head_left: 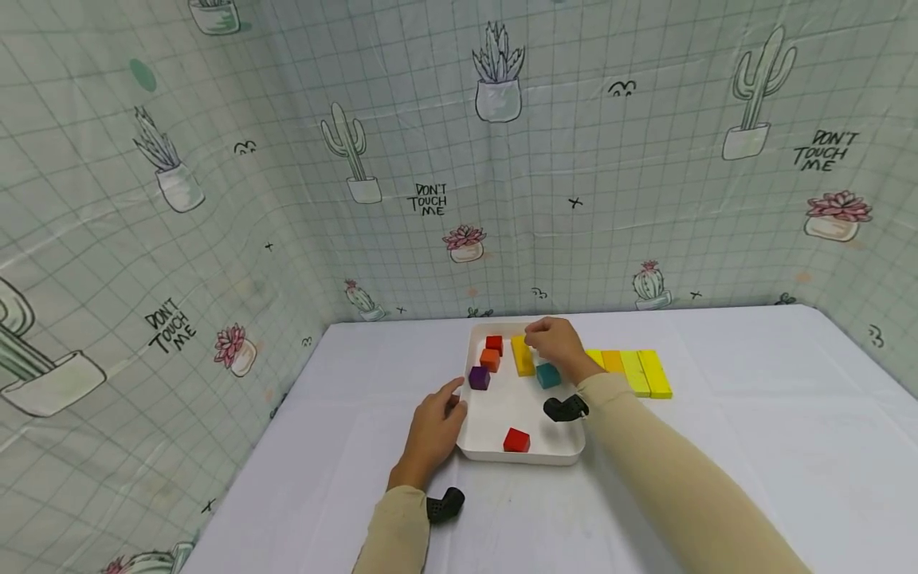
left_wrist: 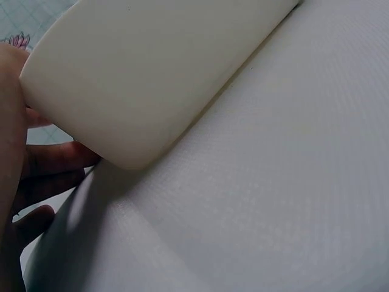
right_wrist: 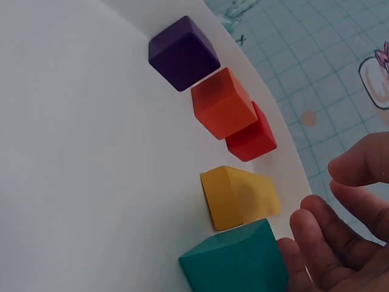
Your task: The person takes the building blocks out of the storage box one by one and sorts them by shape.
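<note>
A white tray (head_left: 495, 458) holds several coloured blocks. Along its left side stand a purple cube (head_left: 479, 378), an orange cube (head_left: 490, 360) and a red cube (head_left: 494, 343). A long yellow block (head_left: 523, 355) lies by the far wall, with a teal block (right_wrist: 234, 258) near it. Another red block (head_left: 516, 440) is at the near wall. My left hand (head_left: 436, 418) rests against the tray's left side, fingers loosely bent. Over the tray's far right part is my right hand (head_left: 559, 344), close to the yellow and teal blocks. Nothing shows between its fingertips.
Several long yellow and yellow-green blocks (head_left: 634, 373) lie side by side on the white table (head_left: 760, 446), right of the tray, partly behind the right forearm. A patterned cloth (head_left: 559, 159) hangs behind the table. Each wrist carries a black device (head_left: 446, 505).
</note>
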Motion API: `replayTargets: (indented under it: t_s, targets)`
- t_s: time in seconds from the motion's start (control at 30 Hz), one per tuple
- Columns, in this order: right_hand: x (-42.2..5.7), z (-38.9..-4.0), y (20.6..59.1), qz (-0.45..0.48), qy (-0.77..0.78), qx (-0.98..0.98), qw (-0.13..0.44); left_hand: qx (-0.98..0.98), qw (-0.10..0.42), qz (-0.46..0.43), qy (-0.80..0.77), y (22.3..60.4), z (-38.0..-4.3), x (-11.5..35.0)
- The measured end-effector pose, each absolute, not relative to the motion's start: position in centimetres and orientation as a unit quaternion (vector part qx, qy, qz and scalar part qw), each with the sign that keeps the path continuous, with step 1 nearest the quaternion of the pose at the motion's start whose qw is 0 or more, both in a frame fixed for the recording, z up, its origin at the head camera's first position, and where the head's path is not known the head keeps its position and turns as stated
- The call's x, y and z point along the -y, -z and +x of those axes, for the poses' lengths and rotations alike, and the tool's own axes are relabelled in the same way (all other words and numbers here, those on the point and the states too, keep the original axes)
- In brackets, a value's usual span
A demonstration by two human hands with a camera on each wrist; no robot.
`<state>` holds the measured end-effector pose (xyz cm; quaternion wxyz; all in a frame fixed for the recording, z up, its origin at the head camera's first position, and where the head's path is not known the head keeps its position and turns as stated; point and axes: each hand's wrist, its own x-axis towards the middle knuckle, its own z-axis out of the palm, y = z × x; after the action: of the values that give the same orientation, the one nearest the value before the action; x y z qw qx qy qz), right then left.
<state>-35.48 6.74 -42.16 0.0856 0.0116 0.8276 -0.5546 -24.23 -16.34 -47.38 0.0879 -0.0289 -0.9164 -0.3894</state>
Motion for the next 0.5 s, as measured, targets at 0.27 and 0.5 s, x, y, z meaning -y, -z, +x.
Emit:
replayTargets:
  t_s: [0.27,0.5]
  targets:
    - [-6.02,-35.87,42.47,0.010,0.486,-0.868,0.105,0.915,0.088,-0.029,0.392,47.29,-24.21,16.45]
    - [-5.96,-36.03,42.74,-0.018,0.406,-0.907,0.107,0.915,0.084,-0.027,0.393,47.16,-24.14,16.41]
